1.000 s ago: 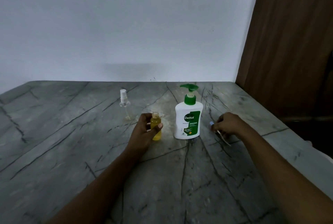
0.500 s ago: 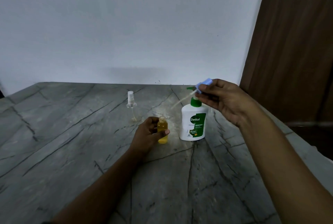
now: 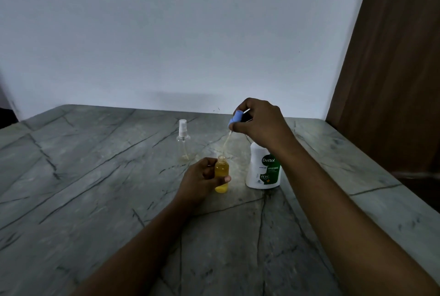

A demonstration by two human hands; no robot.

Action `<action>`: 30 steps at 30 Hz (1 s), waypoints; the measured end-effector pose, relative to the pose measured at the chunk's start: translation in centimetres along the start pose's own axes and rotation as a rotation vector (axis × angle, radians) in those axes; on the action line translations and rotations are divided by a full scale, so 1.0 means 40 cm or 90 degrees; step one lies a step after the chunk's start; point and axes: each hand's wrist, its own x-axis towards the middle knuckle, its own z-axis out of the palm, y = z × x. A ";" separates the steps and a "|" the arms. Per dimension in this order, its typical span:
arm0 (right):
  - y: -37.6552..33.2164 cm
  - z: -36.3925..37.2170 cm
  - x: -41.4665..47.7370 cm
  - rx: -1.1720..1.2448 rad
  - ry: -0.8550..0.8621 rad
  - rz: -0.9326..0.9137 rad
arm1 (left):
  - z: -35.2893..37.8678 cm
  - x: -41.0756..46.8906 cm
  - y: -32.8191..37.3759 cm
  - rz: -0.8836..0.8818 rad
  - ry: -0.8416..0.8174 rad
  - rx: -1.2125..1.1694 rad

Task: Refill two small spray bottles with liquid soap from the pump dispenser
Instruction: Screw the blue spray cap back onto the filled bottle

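Your left hand (image 3: 199, 178) grips the small soap-filled bottle (image 3: 222, 173) upright on the worktop (image 3: 95, 200). Your right hand (image 3: 260, 122) pinches its blue spray cap (image 3: 234, 119) above the neck. The bottle is probably light and tippy, so hold its body.

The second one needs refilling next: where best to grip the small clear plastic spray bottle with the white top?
Probably the round body of the clear spray bottle, from its open left side: it stands upright, leaving the narrow white top free to unscrew.

Veined matt stone table (image 3: 100, 176), clear plastic spray bottle (image 3: 183, 140), wood-grain panel (image 3: 392, 69).
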 end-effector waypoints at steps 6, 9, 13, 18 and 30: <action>0.006 -0.005 0.007 0.023 -0.026 0.006 | -0.001 0.001 -0.002 -0.004 -0.003 -0.019; 0.007 -0.008 0.007 0.034 -0.043 0.011 | -0.003 0.001 -0.002 -0.007 -0.005 -0.016; 0.018 0.005 0.008 0.000 -0.060 0.009 | -0.003 0.002 0.001 -0.009 -0.013 -0.004; 0.019 0.028 0.013 -0.037 -0.129 0.016 | -0.002 0.002 0.004 -0.019 -0.016 0.006; 0.009 0.055 0.031 -0.152 -0.330 0.017 | -0.002 0.007 -0.001 -0.024 -0.005 0.019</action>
